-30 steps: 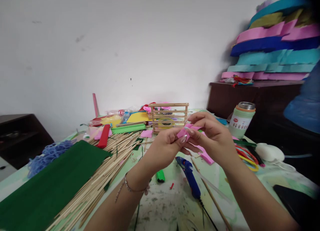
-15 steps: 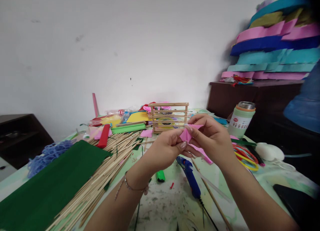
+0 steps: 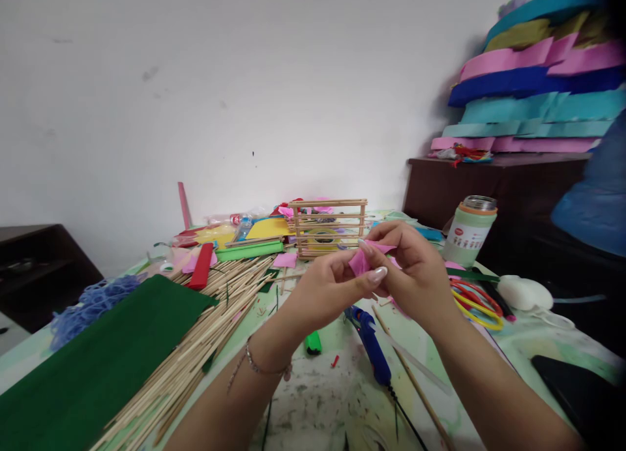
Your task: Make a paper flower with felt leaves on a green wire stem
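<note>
Just right of the frame's centre, both hands are meeting over a small pink piece (image 3: 360, 263). The left hand (image 3: 335, 285) is coming in from the lower left, its fingers curling close around the left side of the piece and its thumb stretching across below, the tip lying against the right hand (image 3: 411, 275). That hand is pinching the piece from the right, nearly closed, its thumb pressing near the top edge; a pink point is sticking out between thumb and fingers. The piece is hanging above the table (image 3: 313, 405), largely hidden by the fingers.

Below the hands, a blue glue gun (image 3: 372, 353) is lying with its cord trailing toward the bottom edge, a stick (image 3: 420, 395) resting near its right side. Left of it, a green object (image 3: 313, 343) is lying below the left hand. Behind the hands, a wooden rack (image 3: 328, 204) is standing near the wall. Across the lower left, a heap of sticks (image 3: 210, 347) is spreading beside a dark green sheet (image 3: 107, 360). At right, a bottle (image 3: 468, 236) is standing upright, with scissors (image 3: 482, 302) lying in front.
</note>
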`<state>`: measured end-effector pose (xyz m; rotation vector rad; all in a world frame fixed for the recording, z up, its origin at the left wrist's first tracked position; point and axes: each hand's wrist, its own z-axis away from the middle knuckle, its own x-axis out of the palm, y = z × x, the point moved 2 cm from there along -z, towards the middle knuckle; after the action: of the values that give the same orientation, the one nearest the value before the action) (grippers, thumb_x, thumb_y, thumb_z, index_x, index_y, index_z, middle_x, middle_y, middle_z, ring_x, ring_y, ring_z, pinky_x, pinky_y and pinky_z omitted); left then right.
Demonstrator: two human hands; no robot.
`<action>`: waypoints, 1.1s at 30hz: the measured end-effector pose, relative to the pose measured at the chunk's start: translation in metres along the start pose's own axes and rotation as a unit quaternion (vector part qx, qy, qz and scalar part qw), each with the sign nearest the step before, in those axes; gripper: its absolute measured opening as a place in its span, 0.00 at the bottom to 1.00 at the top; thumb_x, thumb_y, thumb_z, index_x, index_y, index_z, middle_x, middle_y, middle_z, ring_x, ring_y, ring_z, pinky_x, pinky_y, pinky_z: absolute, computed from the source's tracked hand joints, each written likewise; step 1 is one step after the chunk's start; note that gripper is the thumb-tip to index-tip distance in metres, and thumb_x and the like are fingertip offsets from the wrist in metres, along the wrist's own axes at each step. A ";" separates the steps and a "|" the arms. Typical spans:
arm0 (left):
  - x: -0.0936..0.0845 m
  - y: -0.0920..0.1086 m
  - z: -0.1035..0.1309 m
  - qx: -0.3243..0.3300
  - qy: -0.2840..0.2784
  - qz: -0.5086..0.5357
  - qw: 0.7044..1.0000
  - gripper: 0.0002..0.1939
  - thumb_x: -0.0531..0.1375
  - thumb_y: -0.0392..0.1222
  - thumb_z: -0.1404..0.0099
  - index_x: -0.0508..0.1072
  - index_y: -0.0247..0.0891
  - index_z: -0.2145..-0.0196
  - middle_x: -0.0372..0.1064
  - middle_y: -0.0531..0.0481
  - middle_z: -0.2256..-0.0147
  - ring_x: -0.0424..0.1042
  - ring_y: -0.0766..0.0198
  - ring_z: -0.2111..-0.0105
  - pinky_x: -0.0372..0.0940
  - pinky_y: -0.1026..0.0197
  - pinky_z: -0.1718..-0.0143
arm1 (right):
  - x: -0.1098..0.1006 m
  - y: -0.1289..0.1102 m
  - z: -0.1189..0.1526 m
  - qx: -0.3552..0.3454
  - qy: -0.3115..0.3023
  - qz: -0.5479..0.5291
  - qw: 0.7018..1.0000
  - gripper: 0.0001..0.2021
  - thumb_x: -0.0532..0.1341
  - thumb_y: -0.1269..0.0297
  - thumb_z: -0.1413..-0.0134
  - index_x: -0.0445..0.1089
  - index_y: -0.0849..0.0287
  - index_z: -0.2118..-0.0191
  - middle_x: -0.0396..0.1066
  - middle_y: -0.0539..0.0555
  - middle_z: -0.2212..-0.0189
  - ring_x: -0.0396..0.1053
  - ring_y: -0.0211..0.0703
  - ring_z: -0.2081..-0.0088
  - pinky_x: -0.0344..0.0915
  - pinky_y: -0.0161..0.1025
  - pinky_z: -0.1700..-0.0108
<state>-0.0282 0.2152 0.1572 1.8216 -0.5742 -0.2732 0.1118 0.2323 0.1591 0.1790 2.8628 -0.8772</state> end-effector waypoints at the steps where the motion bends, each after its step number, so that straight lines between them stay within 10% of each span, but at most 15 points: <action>1: 0.000 -0.001 -0.001 0.001 0.015 -0.008 1.000 0.12 0.68 0.44 0.43 0.76 0.32 0.66 0.75 0.50 0.74 0.75 0.66 0.71 0.69 0.65 0.66 | 0.000 0.000 0.000 -0.002 0.002 0.005 1.000 0.10 0.62 0.68 0.43 0.62 0.57 0.73 0.67 0.53 0.66 0.66 0.42 0.65 0.62 0.44 0.63; 19: 0.002 0.002 0.003 0.006 0.032 -0.017 0.999 0.20 0.65 0.50 0.38 0.77 0.33 0.54 0.79 0.44 0.68 0.79 0.62 0.70 0.71 0.64 0.68 | 0.004 0.002 -0.003 0.141 0.066 -0.208 0.966 0.15 0.71 0.62 0.55 0.66 0.53 0.62 0.69 0.49 0.64 0.67 0.36 0.68 0.65 0.34 0.70; 26: -0.001 0.002 0.001 0.026 0.055 -0.022 0.998 0.18 0.67 0.50 0.41 0.78 0.33 0.58 0.79 0.45 0.70 0.79 0.62 0.72 0.70 0.66 0.71 | 0.008 0.001 0.000 0.280 -0.121 -0.271 0.913 0.20 0.64 0.48 0.46 0.71 0.59 0.79 0.51 0.43 0.85 0.51 0.32 0.82 0.56 0.35 0.79; 33: 0.001 -0.002 -0.001 0.010 0.047 -0.041 0.998 0.16 0.66 0.51 0.40 0.79 0.33 0.63 0.80 0.43 0.67 0.79 0.62 0.72 0.69 0.66 0.71 | 0.012 0.002 0.006 0.280 -0.039 -0.306 0.909 0.13 0.68 0.52 0.51 0.77 0.57 0.72 0.59 0.46 0.85 0.54 0.34 0.83 0.55 0.34 0.83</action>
<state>-0.0262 0.2154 0.1555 1.8700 -0.4375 -0.2360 0.1006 0.2311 0.1514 -0.7189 2.5185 -1.7496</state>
